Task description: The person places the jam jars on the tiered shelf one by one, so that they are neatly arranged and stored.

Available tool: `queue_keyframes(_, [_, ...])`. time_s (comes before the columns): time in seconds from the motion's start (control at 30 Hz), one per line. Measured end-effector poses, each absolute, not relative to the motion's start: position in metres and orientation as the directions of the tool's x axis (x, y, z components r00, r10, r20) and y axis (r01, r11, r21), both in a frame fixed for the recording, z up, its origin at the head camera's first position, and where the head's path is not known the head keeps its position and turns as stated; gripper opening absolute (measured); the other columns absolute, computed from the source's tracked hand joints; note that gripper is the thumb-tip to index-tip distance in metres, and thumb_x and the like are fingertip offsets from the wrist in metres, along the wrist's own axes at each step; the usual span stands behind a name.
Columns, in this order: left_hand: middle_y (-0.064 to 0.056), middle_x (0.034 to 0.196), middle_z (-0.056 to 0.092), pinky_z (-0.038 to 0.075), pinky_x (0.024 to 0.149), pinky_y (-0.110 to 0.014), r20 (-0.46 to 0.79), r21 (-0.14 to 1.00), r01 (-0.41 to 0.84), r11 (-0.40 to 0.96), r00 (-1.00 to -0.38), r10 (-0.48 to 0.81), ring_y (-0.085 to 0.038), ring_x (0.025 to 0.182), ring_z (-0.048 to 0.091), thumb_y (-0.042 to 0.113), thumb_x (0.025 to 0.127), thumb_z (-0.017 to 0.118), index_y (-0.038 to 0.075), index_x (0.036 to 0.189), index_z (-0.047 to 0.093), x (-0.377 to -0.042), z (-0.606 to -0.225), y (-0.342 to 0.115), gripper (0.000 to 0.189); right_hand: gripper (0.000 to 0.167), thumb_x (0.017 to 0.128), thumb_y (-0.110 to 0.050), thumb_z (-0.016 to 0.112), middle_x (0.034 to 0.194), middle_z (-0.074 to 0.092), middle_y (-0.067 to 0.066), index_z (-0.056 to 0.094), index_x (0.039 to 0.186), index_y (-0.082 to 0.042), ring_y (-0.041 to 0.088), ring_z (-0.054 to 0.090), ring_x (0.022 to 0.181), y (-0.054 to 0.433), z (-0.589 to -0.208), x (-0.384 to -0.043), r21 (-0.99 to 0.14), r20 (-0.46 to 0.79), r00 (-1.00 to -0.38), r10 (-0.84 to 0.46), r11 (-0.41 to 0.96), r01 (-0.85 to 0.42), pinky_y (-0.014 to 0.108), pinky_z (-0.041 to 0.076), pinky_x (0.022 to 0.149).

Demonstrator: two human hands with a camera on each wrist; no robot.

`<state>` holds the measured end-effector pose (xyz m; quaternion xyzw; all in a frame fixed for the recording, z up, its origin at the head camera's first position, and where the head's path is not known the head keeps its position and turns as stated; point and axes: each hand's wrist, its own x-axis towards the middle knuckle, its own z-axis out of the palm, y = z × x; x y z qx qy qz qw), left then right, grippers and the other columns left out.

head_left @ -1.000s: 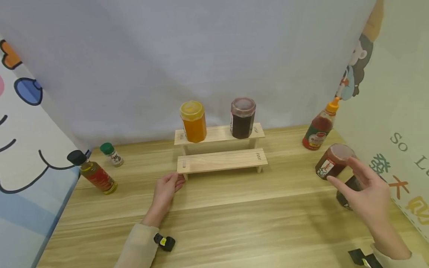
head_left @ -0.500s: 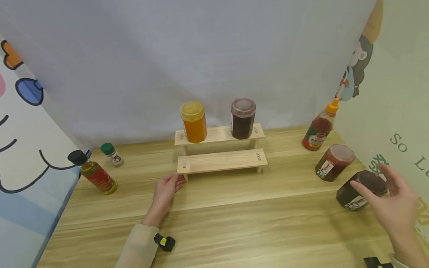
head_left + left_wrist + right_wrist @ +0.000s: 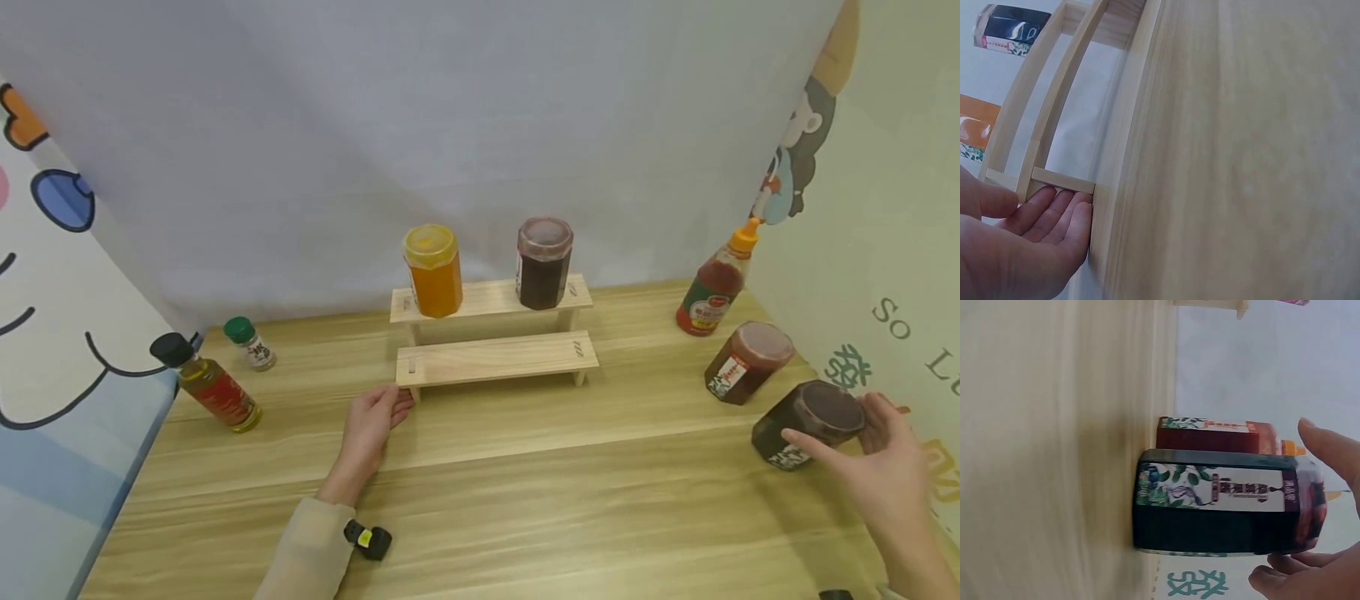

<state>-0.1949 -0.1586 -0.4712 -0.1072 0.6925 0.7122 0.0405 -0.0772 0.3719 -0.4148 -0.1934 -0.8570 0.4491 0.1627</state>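
Observation:
My left hand (image 3: 372,419) is at the left front end of the two-step wooden rack (image 3: 495,360). In the left wrist view its thumb lies by the board's edge and its lightly curled fingers (image 3: 1063,215) rest against the leg, so it grips that corner. At the far right, my right hand (image 3: 881,462) is spread about the top of a dark hexagonal jar (image 3: 806,425) standing on the table. In the right wrist view the thumb stands apart from the lid, while the fingertips (image 3: 1266,578) are right at its other side. The jar carries a white label.
An orange jar (image 3: 435,279) and another dark jar (image 3: 542,275) stand on the rack's upper step. A reddish jar (image 3: 738,367) and a sauce bottle (image 3: 708,292) are behind the right-hand jar. An oil bottle (image 3: 217,392) and a green-capped shaker (image 3: 251,346) stand left.
My right hand has moved from over the reddish jar rightward and toward me, then closer in around the dark jar. The left hand has stayed on the rack.

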Motion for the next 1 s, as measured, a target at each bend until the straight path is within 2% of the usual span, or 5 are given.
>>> queue_keyframes(0.23, [-0.032,0.120,0.054,0.046,0.096,-0.039,-0.203,0.979,-0.200,-0.038,-0.975,-0.094,-0.036,0.112,0.055,0.010,0.104,0.039,-0.019,0.123,0.050,-0.195,-0.470,-0.157,0.036,0.077,0.079,-0.007,0.079,0.129,0.052,-0.004,0.037,0.143,-0.014,-0.002,0.051,0.112,0.382,-0.427,-0.079,-0.891,0.112,-0.913,0.393,0.446,0.083,0.005,0.041,0.084])
queue_keyframes(0.37, [-0.033,0.120,0.054,0.046,0.096,-0.040,-0.200,0.980,-0.198,-0.035,-0.975,-0.094,-0.037,0.112,0.055,0.011,0.104,0.040,-0.019,0.123,0.050,-0.194,-0.470,-0.157,0.037,0.067,0.077,0.000,0.079,0.104,0.053,-0.020,0.044,0.130,-0.021,-0.010,0.056,0.087,0.385,-0.434,-0.080,-0.928,0.104,-0.920,0.378,0.369,0.047,0.006,0.047,0.072])
queue_keyframes(0.67, [-0.032,0.120,0.054,0.046,0.096,-0.040,-0.203,0.979,-0.201,-0.035,-0.974,-0.101,-0.036,0.111,0.055,0.010,0.104,0.039,-0.019,0.123,0.049,-0.195,-0.470,-0.157,0.037,0.075,0.079,-0.010,0.080,0.102,0.050,-0.024,0.037,0.140,-0.007,-0.012,0.056,0.083,0.389,-0.439,-0.081,-0.907,0.045,-0.918,0.394,0.401,0.128,0.007,0.048,0.070])
queue_keyframes(0.77, [-0.032,0.119,0.055,0.046,0.096,-0.040,-0.209,0.978,-0.206,-0.038,-0.973,-0.101,-0.036,0.111,0.056,0.010,0.104,0.040,-0.019,0.122,0.050,-0.195,-0.470,-0.157,0.036,0.071,0.079,-0.019,0.081,0.103,0.051,-0.019,0.040,0.135,-0.003,-0.014,0.052,0.080,0.391,-0.438,-0.082,-0.858,0.033,-0.915,0.403,0.481,0.181,0.006,0.047,0.068])
queue_keyframes(1.0, [-0.032,0.119,0.055,0.046,0.096,-0.040,-0.210,0.978,-0.207,-0.041,-0.973,-0.101,-0.036,0.110,0.056,0.010,0.103,0.040,-0.019,0.122,0.050,-0.194,-0.470,-0.157,0.036,0.086,0.078,-0.036,0.081,0.120,0.051,0.032,0.038,0.132,0.014,-0.006,0.048,0.075,0.387,-0.432,-0.086,-0.733,-0.020,-0.900,0.435,0.606,0.309,0.008,0.043,0.056])
